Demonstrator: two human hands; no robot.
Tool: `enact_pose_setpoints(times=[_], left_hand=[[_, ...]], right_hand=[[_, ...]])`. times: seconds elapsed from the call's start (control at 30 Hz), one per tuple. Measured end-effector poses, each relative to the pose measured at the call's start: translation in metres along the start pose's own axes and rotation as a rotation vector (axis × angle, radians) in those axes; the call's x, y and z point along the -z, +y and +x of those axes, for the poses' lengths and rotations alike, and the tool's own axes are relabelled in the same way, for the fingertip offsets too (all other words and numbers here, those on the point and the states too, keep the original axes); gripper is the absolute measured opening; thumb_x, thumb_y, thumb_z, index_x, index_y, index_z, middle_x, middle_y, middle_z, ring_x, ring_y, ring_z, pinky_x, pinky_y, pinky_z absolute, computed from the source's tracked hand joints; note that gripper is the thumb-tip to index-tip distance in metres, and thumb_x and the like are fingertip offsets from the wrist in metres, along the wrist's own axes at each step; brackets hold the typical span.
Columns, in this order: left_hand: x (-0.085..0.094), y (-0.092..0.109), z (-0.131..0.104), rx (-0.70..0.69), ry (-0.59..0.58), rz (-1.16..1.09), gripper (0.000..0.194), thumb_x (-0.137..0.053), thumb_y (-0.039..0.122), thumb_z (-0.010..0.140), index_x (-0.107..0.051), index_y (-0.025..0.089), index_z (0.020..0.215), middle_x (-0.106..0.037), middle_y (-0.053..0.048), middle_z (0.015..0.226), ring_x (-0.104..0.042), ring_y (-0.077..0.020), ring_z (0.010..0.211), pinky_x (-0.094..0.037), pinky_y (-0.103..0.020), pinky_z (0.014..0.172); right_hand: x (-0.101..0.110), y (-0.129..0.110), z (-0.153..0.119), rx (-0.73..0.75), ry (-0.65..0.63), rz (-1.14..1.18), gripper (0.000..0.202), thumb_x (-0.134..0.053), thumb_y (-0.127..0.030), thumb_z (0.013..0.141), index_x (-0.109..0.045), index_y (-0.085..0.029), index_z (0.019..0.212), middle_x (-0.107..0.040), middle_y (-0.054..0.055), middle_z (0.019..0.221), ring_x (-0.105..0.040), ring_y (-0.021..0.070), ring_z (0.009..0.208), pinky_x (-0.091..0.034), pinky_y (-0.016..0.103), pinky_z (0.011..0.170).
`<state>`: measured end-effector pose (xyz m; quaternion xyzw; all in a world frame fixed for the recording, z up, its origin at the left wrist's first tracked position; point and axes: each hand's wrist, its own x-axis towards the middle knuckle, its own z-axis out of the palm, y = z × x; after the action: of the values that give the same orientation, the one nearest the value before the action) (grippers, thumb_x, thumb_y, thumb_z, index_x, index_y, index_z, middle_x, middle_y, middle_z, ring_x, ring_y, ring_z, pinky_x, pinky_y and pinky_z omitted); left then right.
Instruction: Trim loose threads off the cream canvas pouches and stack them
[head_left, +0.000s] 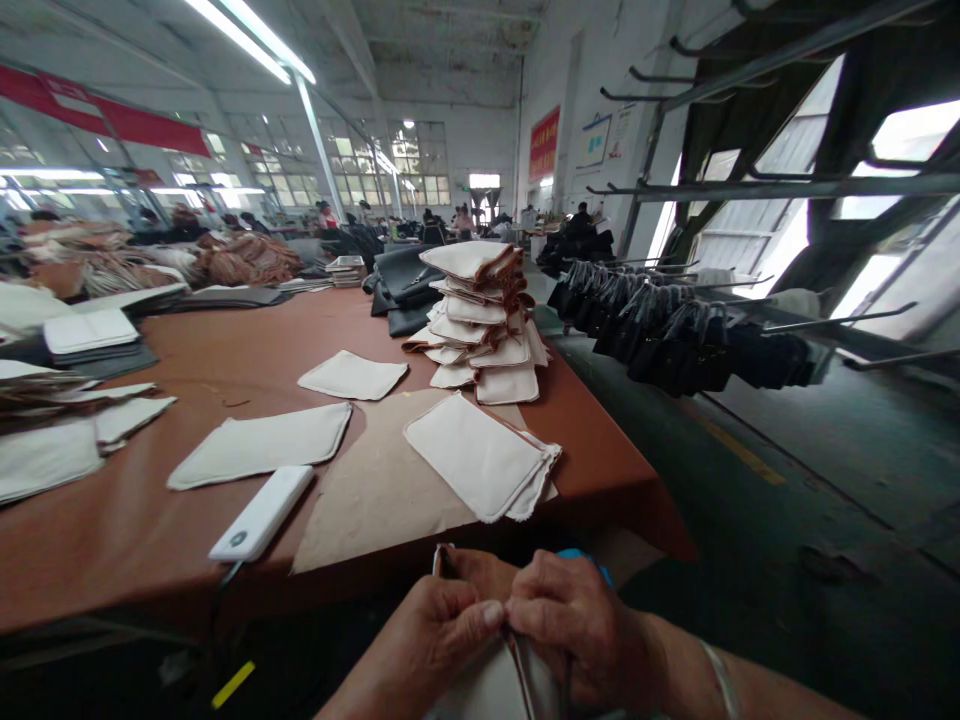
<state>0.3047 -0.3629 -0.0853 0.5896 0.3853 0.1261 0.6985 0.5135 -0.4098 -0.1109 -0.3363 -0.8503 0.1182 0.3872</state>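
Note:
Just off the table's front edge, my left hand (439, 640) and my right hand (574, 620) meet, thumbs and fingers pinching a cream-and-brown sewn piece (484, 572). Its brown side shows above the fingers, and a cream part with a dark seam hangs below them. What lies right between the fingertips is hidden. A bit of something blue (589, 562) peeks out behind the right hand. Closest on the table are flat cream pieces (476, 450) with stitched edges, lying on a sheet of tan paper (360, 510).
A tall pile of cream pieces with brown edges (487, 320) stands near the right table edge, beside folded black material (405, 285). A white power bank (262, 515) with a cable lies front left. Black bags (660, 340) hang on a rack at right. People work far back.

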Motion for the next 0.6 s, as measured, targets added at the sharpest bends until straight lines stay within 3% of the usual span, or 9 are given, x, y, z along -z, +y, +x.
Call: enact_pose_setpoints(times=[0.1,0.17,0.27,0.37,0.5,0.6], left_hand=[[0.002,-0.002,0.001,-0.043,-0.016,0.145,0.058,-0.061,0.071,0.08,-0.043,0.018,0.064,-0.031,0.005,0.061,-0.021,-0.0089,0.056,-0.012,-0.026,0.048],[0.003,0.001,-0.001,-0.055,-0.028,0.2,0.057,-0.058,0.071,0.081,-0.044,0.018,0.066,-0.031,0.005,0.062,-0.021,-0.0092,0.057,-0.012,-0.026,0.048],[0.002,0.008,-0.007,-0.067,0.002,0.289,0.054,-0.053,0.069,0.085,-0.047,0.018,0.068,-0.034,0.004,0.065,-0.026,-0.0102,0.058,-0.017,-0.025,0.049],[0.002,0.014,-0.012,-0.137,0.08,0.456,0.052,-0.049,0.064,0.09,-0.045,0.018,0.066,-0.039,0.002,0.068,-0.033,-0.0122,0.062,-0.025,-0.025,0.052],[-0.001,0.018,-0.012,-0.245,0.12,0.586,0.047,-0.046,0.056,0.094,-0.048,0.018,0.067,-0.048,-0.001,0.072,-0.042,-0.0141,0.067,-0.031,-0.025,0.059],[-0.004,0.016,-0.008,-0.308,0.162,0.577,0.045,-0.049,0.054,0.094,-0.051,0.017,0.068,-0.051,-0.001,0.072,-0.043,-0.0141,0.067,-0.032,-0.025,0.061]], right_hand=[[-0.003,-0.001,0.0,0.066,0.041,0.009,0.014,-0.047,-0.016,0.089,-0.06,-0.018,0.091,-0.06,0.005,0.078,-0.049,0.0165,0.069,-0.036,0.029,0.062],[-0.001,-0.002,0.002,0.035,0.07,0.141,0.012,-0.049,-0.017,0.09,-0.061,-0.017,0.093,-0.063,0.005,0.081,-0.053,0.0165,0.073,-0.04,0.029,0.066],[0.009,-0.003,0.007,-0.293,0.052,0.494,0.017,-0.056,-0.032,0.095,-0.062,-0.016,0.097,-0.062,0.004,0.082,-0.055,0.0144,0.072,-0.043,0.026,0.067],[0.025,0.0,0.018,-0.612,-0.101,0.738,0.038,-0.051,-0.049,0.098,-0.062,-0.013,0.095,-0.055,0.0,0.076,-0.048,0.0116,0.066,-0.039,0.023,0.059],[0.034,0.005,0.033,-0.565,-0.306,0.766,0.04,-0.061,-0.046,0.092,-0.062,-0.011,0.072,-0.052,-0.001,0.07,-0.042,0.0095,0.063,-0.034,0.022,0.059],[0.029,0.005,0.035,-0.569,-0.308,0.802,0.032,-0.068,-0.038,0.085,-0.063,-0.011,0.07,-0.051,-0.003,0.063,-0.04,0.0077,0.058,-0.032,0.02,0.055]])
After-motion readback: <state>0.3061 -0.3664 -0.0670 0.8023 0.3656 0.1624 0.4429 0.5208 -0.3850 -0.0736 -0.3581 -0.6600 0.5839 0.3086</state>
